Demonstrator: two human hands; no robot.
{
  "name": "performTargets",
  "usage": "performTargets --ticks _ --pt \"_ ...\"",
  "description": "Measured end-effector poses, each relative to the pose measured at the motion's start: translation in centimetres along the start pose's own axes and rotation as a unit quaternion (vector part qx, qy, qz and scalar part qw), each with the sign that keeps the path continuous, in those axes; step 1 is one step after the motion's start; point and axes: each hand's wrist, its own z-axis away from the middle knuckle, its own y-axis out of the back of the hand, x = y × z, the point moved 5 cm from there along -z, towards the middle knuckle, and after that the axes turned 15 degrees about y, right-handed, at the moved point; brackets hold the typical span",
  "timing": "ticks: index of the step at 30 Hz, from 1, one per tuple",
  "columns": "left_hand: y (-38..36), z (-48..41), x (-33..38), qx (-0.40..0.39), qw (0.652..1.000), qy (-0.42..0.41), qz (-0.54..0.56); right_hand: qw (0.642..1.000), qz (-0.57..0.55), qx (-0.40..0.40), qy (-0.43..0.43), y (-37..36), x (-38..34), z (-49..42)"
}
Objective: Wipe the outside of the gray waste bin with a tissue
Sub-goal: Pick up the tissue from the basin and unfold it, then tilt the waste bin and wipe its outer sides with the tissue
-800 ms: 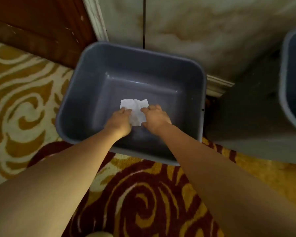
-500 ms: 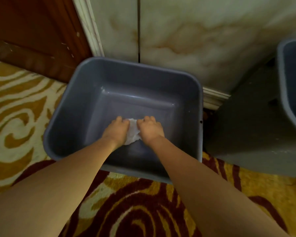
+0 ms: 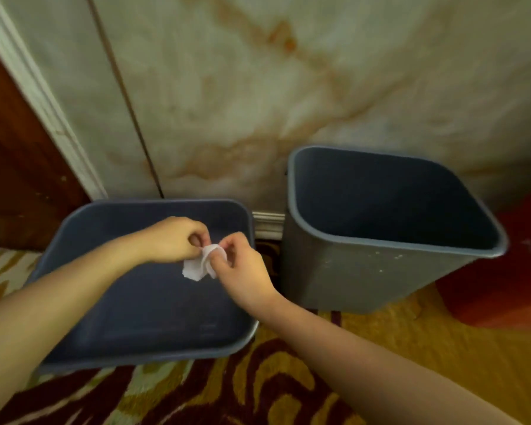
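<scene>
**Tissue pinched over the near bin**

We see the left hand [image 3: 174, 239] and right hand [image 3: 242, 265] both pinching a crumpled tissue [image 3: 198, 265] above the gray bin [image 3: 74, 222]. A second bin [image 3: 350, 277] stands at three o'clock, on patterned carpet [image 3: 288, 388].

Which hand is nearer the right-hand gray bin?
Right. The right hand is beside that bin, pinching the tissue; the left hand sits farther left.
</scene>
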Motion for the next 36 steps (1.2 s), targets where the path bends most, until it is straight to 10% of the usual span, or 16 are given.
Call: performTargets --ticks 5,11,17,21,36 --pt "1.1 4.9 9.2 -0.039 0.990 -0.100 -0.094 0.993 -0.077 0.086 -0.039 6.8 -0.4 5.1" --pt "3.3 7.9 18.9 0.212 0.943 -0.255 0.014 0.978 -0.107 0.134 -0.123 12.3 0.5 11.9" --pt "-3.0 4.9 22.1 0.005 0.964 -0.226 -0.139 0.937 -0.118 0.233 -0.233 15.6 2.6 17.5" --pt "-3.6 4.0 22.3 0.030 0.967 -0.227 -0.116 0.916 -0.123 0.295 -0.241 17.4 3.4 20.1" --pt "-0.1 7.0 24.9 0.034 0.970 -0.239 0.018 0.861 0.096 0.499 -0.015 27.0 -2.8 17.6"
